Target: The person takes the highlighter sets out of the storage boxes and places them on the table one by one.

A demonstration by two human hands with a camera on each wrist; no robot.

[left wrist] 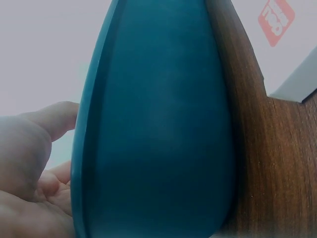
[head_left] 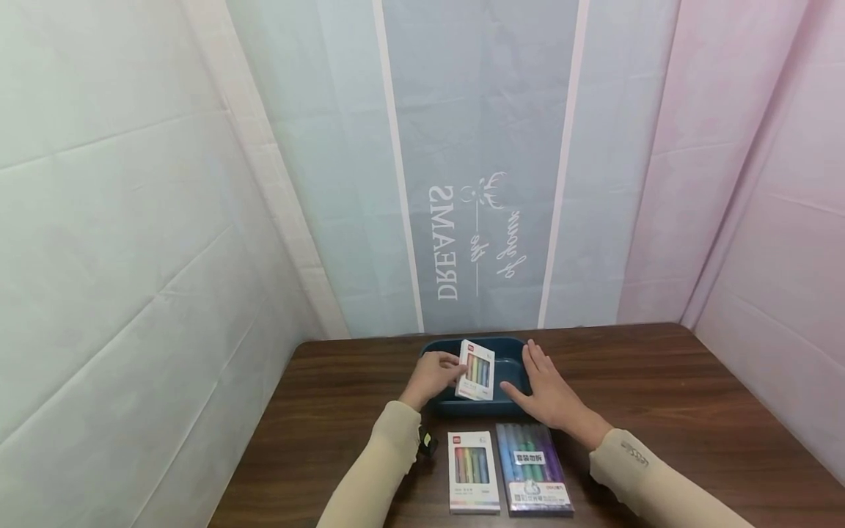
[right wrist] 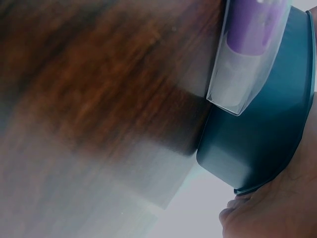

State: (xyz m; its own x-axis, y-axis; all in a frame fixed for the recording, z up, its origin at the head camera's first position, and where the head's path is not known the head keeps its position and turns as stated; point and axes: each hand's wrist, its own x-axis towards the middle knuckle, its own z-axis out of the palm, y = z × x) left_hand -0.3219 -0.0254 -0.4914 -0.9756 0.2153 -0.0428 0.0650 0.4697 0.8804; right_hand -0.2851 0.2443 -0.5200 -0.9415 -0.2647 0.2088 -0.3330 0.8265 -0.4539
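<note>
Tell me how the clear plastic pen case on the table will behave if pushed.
The clear plastic case of coloured pens lies flat on the dark wooden table, so it would probably slide, not tip. Its glossy shell looks stiff and likely slippery. It seems fairly light.

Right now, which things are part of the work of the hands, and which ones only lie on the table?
In use:
left hand, holding the white marker box
right hand, resting on the blue tray

Lying about:
second white marker box
clear pen pack
</note>
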